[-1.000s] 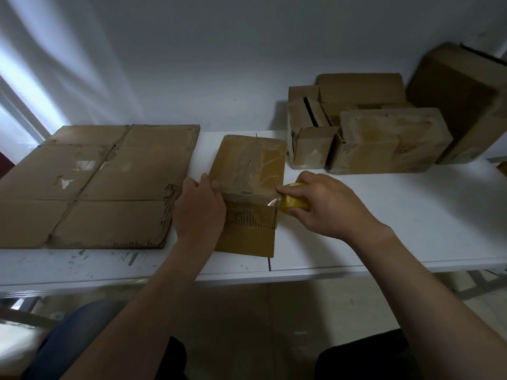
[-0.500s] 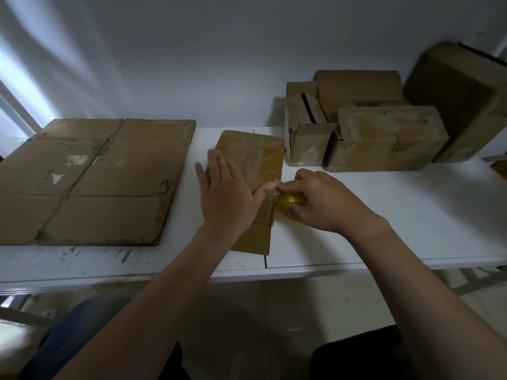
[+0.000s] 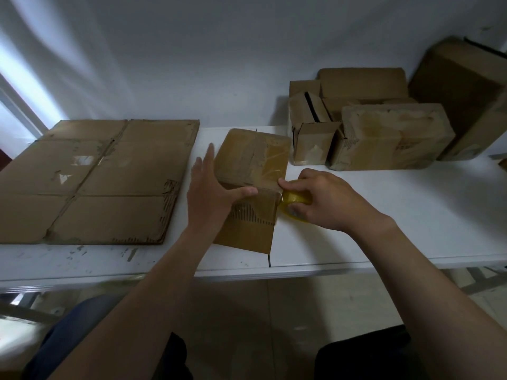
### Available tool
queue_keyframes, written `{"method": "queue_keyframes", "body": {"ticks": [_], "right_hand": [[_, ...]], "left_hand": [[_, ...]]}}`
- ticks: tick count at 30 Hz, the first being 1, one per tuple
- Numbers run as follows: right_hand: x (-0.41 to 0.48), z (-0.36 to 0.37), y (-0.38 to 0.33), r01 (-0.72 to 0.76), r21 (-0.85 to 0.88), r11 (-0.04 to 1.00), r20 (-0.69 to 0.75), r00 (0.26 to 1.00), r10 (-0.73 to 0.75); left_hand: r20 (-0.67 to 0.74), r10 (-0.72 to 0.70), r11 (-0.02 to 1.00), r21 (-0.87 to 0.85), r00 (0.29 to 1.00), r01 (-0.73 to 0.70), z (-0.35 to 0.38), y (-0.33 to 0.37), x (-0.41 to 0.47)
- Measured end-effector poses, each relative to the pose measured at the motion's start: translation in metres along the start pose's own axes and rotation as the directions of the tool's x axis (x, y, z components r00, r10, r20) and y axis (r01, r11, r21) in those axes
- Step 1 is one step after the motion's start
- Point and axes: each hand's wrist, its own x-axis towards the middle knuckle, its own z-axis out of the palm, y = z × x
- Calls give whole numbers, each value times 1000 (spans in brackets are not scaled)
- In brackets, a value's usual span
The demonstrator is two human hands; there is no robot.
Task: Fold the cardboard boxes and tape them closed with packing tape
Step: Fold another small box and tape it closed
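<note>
My left hand (image 3: 212,197) lies open, thumb pressing clear tape on the small brown cardboard box (image 3: 251,187) lying on the white counter (image 3: 384,215); my right hand (image 3: 323,200) grips the yellow tape roll (image 3: 295,205) just right of the box's edge; I think the strip runs sideways.

I count one small box (image 3: 251,171) up front | one flat cardboard sheet (image 3: 93,179) | one tape roll (image 3: 295,205) | two hands, left (image 3: 211,193), right (image 3: 326,200) | roughly five boxes stacked back-right (image 3: 389,135)
</note>
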Motion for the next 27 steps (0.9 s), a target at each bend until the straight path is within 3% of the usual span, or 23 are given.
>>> {"method": "queue_keyframes", "body": {"ticks": [3,10,12,15,19,21,23,27], "right_hand": [[-1,0,-1,-15,11,1000,0,1000,15],[-4,0,-2,-48,64,997,0,999,48],[-5,-1,-3,-50,53,997,-6,999,50],[-5,-1,-6,-33,5,999,-20,999,33],[-3,-1,-17,6,-117,993,-67,998,-14],[-3,1,-19,5,-126,992,-74,997,-15],[-2,5,-23,14,-82,997,-69,997,-20],[-2,9,-27,30,48,998,-67,997,-27]], "left_hand": [[15,-126,972,-199,992,127,-7,-13,-3],[-115,-242,863,-479,963,160,-16,-25,-17],[-159,-224,901,-409,962,143,-17,-25,-20],[-234,-86,972,-233,968,30,-16,-19,-29],[-148,74,995,78,986,-63,-8,-5,-41],[-23,43,970,242,999,-36,-5,2,-40],[77,-24,955,298,997,0,-4,6,-38],[92,-19,925,380,996,-17,1,6,-37]]}}
